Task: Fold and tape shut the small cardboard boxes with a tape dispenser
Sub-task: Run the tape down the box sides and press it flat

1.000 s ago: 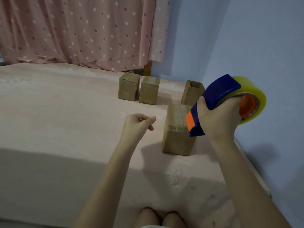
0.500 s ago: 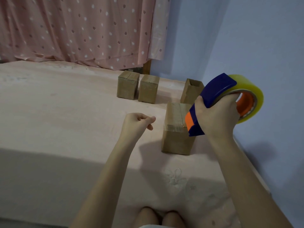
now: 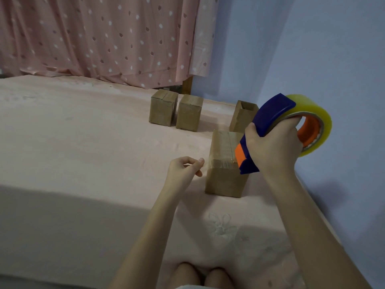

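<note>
Light was dim, soft. Broad shadow lay across near bed surface [image 3: 62,226]; fainter shadow on wall [image 3: 333,59] at right. Edges bowed by wide-angle lens; focus slightly soft.

Left hand [image 3: 183,170] sits a bit closer to the taped box [image 3: 226,163] than a second ago, thumb and forefinger now pinched together near its front top edge; whether they hold tape, can't tell. Right hand [image 3: 273,147] with the tape dispenser [image 3: 270,122] is slightly lower and nearer the box top, orange end over its right edge.
</note>
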A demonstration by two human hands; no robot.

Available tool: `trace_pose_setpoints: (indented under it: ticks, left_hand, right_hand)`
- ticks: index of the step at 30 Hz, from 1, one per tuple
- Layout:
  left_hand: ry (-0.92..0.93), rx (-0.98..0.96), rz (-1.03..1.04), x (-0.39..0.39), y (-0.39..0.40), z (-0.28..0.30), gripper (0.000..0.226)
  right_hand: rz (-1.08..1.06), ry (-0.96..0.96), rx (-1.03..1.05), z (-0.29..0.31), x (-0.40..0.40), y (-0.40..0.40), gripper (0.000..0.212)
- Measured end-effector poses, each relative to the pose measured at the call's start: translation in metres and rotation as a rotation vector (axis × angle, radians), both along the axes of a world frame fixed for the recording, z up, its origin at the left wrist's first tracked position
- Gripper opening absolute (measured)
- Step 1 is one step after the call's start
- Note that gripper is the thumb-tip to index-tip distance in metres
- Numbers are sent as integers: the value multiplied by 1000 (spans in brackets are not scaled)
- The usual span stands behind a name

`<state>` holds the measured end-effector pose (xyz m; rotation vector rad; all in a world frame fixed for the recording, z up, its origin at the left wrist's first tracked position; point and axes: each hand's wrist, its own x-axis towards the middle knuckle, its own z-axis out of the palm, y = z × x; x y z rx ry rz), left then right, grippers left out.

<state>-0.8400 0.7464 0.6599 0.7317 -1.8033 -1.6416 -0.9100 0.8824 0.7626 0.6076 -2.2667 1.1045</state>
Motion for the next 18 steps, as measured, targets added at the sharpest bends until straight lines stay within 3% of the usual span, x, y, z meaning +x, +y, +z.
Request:
trace_pose_setpoints:
  ticks: [9, 18]
  left_hand:
    - [63, 39, -14, -11, 22, -6, 25]
    - [-112, 161, -52, -13, 19, -1, 38]
  right_hand:
    - [-13, -19, 48, 3, -1, -2, 65]
    - [-31, -14, 75, 4, -1, -3, 66]
